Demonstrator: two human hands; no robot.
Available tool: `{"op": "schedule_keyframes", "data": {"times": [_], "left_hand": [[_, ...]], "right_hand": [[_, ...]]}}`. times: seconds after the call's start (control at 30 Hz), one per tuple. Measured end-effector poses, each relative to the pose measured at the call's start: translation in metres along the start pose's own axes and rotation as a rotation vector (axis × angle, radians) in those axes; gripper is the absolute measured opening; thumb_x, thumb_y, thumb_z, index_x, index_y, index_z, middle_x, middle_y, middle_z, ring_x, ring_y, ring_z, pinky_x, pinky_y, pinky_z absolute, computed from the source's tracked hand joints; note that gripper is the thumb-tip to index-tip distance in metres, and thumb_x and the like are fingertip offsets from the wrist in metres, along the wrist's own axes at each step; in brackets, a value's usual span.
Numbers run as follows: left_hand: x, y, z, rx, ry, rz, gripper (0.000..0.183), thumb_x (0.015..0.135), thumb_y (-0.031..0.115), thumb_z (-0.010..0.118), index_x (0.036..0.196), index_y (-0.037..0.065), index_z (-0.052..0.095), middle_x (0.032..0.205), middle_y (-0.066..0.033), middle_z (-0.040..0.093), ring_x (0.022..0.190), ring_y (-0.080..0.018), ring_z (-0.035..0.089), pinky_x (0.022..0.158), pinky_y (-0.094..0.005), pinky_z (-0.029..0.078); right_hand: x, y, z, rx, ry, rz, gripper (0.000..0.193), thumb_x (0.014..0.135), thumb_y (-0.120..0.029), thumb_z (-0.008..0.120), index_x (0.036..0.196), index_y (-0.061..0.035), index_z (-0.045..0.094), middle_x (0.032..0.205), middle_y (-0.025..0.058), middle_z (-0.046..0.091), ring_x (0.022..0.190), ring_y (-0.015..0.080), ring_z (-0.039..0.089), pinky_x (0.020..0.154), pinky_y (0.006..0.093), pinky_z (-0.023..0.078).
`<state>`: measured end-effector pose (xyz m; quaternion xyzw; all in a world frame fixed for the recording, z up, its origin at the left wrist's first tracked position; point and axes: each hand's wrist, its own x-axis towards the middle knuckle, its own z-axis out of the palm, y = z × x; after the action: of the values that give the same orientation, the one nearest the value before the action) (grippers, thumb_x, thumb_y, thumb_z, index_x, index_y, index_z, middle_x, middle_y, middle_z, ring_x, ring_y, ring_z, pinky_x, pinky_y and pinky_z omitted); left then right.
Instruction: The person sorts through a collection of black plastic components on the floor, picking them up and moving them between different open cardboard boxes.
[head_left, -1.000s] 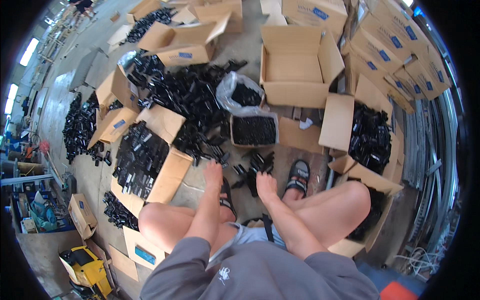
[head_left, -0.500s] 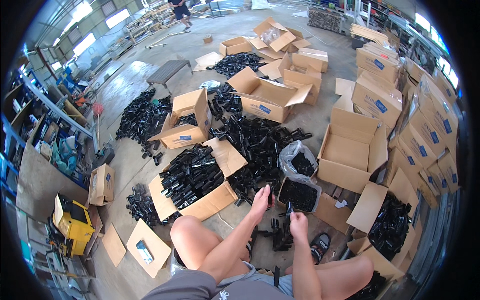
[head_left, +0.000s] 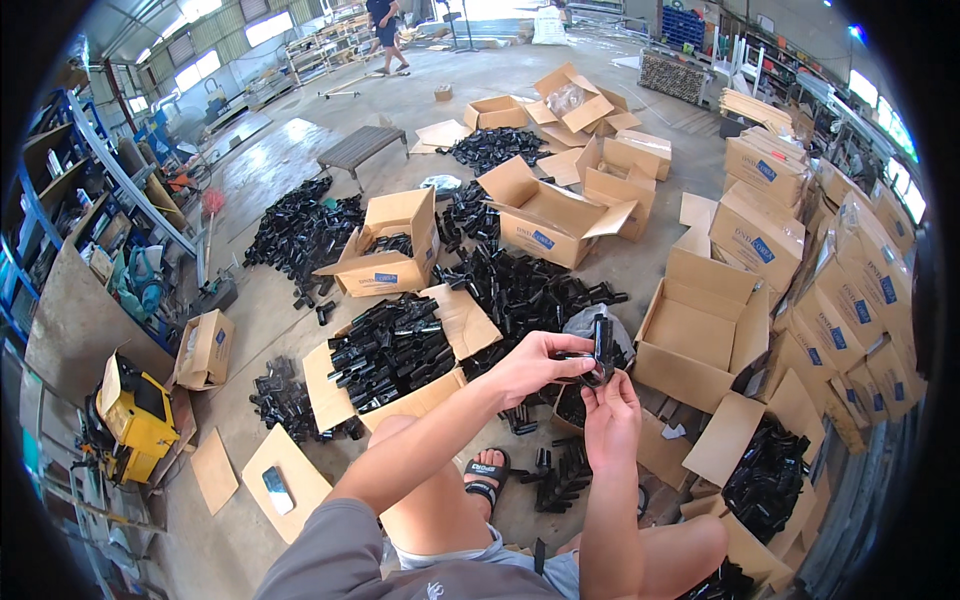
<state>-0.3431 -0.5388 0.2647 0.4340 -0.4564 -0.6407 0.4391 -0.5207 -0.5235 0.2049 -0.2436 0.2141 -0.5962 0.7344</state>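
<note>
Both my hands are raised in front of me and share one small black plastic part (head_left: 601,350). My left hand (head_left: 537,366) pinches it from the left side. My right hand (head_left: 611,417) holds it from below, fingers curled up around it. Under my hands stands an open cardboard box full of black parts (head_left: 390,352), with a loose pile of the same parts (head_left: 530,291) just beyond it. More black pieces (head_left: 560,478) lie on the floor by my sandalled foot (head_left: 485,473).
Several open cardboard boxes (head_left: 700,325) ring the spot, and stacked closed boxes (head_left: 850,290) line the right. Another heap of black parts (head_left: 305,230) lies at the left. A yellow machine (head_left: 135,415) and blue shelving (head_left: 60,200) stand left. A person (head_left: 385,30) walks far back.
My head has tipped up, so more of the hall shows. My hands have risen from the floor pile and now hold a black part between them.
</note>
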Motion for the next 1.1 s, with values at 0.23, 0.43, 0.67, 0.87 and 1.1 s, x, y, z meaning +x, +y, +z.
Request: {"op": "schedule_keyframes", "data": {"times": [0.23,0.43,0.67,0.87,1.1], "left_hand": [[-0.002,-0.013,-0.013,0.311,-0.029,0.28,0.038,0.092,0.012,0.077,0.128,0.0,0.07,0.113,-0.0076,0.074,0.099,-0.0117,0.068,0.087,-0.0283,0.055],[0.002,0.0,-0.014,0.507,-0.029,0.356,0.039,0.081,0.012,0.086,0.118,0.003,0.075,0.102,-0.011,0.073,0.095,-0.018,0.069,0.085,-0.0329,0.053],[0.001,-0.005,-0.023,0.54,0.009,0.169,0.033,0.082,0.01,0.083,0.113,0.001,0.076,0.104,-0.0085,0.074,0.092,-0.0131,0.068,0.079,-0.0295,0.054],[0.008,-0.009,-0.014,0.856,0.026,0.249,0.039,0.079,0.01,0.085,0.116,0.006,0.076,0.104,-0.0079,0.073,0.096,-0.0163,0.069,0.084,-0.0321,0.053],[0.023,-0.035,-0.001,0.079,0.307,0.247,0.054,0.08,0.006,0.085,0.13,0.001,0.066,0.101,-0.0059,0.075,0.09,-0.0102,0.069,0.082,-0.0268,0.054]], "right_hand": [[0.004,-0.012,0.03,-0.301,0.09,-0.031,0.02,0.106,-0.025,0.059,0.116,-0.0077,0.063,0.104,-0.0003,0.068,0.098,0.0092,0.064,0.079,0.0288,0.054],[0.019,-0.031,0.019,-0.634,-0.025,0.079,0.033,0.099,-0.032,0.07,0.121,-0.0069,0.066,0.1,-0.0014,0.068,0.089,0.006,0.062,0.071,0.0249,0.05],[0.026,-0.019,0.013,-0.677,-0.043,0.069,0.029,0.097,-0.016,0.073,0.12,0.0005,0.068,0.106,-0.0011,0.068,0.093,0.0054,0.059,0.085,0.0236,0.048],[0.028,-0.014,-0.008,-0.623,-0.004,0.094,0.038,0.095,-0.017,0.076,0.128,-0.0012,0.068,0.108,-0.0006,0.07,0.094,0.0061,0.06,0.085,0.0227,0.048],[0.034,-0.008,-0.014,-0.413,0.112,0.111,0.041,0.099,-0.018,0.07,0.135,0.0002,0.061,0.12,0.0074,0.069,0.108,0.015,0.067,0.098,0.0316,0.052]]}}
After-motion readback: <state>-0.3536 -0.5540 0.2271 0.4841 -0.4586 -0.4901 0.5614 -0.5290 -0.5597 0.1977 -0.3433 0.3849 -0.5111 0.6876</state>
